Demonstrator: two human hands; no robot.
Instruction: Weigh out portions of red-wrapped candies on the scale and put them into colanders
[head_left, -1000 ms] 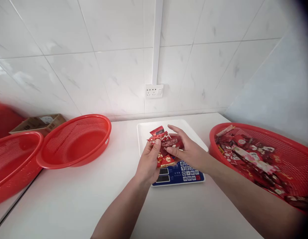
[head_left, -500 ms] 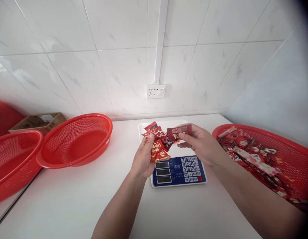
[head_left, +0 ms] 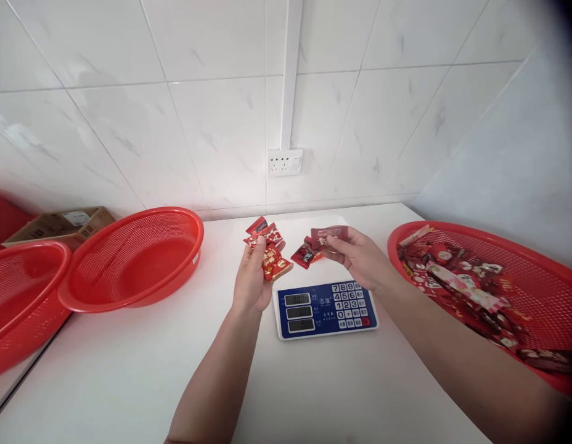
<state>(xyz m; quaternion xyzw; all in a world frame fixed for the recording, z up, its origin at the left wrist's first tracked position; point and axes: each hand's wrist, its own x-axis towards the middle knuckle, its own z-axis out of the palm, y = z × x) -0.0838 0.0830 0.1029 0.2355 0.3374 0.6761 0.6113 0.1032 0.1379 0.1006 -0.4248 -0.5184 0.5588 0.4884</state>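
My left hand is closed on several red candy packets, fanned out between thumb and fingers, to the left of the scale's pan. My right hand pinches a dark red packet above the white pan, and another dark packet hangs just left of it by those fingers. Below both hands lies the white scale with its blue keypad panel; its displays are lit too faintly to read surely.
A red basket with many wrapped candies stands at the right. Two red baskets stand at the left, one without contents showing. Behind them is a cardboard box. A socket is on the tiled wall.
My hands have moved apart, the left one going left with its packets. The dark packets by my right hand now show separately from the left bunch. The view has shifted slightly.
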